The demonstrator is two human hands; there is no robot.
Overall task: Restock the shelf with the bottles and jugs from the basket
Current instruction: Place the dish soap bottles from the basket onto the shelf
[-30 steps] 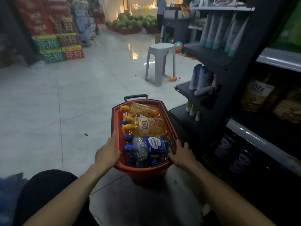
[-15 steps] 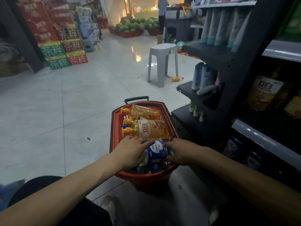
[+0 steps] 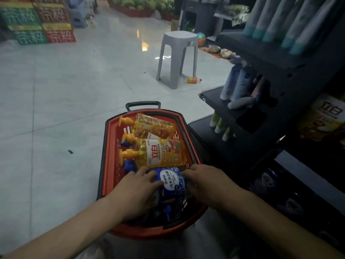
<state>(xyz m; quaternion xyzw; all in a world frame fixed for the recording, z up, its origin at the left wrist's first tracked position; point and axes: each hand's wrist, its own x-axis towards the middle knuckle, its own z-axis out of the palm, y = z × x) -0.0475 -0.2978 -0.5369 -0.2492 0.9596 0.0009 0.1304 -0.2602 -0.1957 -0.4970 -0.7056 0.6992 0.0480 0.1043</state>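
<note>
The left hand (image 3: pixel 139 191) and right hand (image 3: pixel 205 184) grasp the rounded blue bottle (image 3: pixel 172 181) between them, lying inside the perforated red plastic basket (image 3: pixel 111 156). Translucent yellow pump bottles (image 3: pixel 160 153) lie just beyond the hands.

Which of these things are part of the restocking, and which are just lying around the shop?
Part of the job: red basket; blue bottle, held by left hand and right hand; yellow bottles; dark shelf.
Just lying about: grey stool; stacked crates; small orange bottle on the floor; watermelons.
</note>
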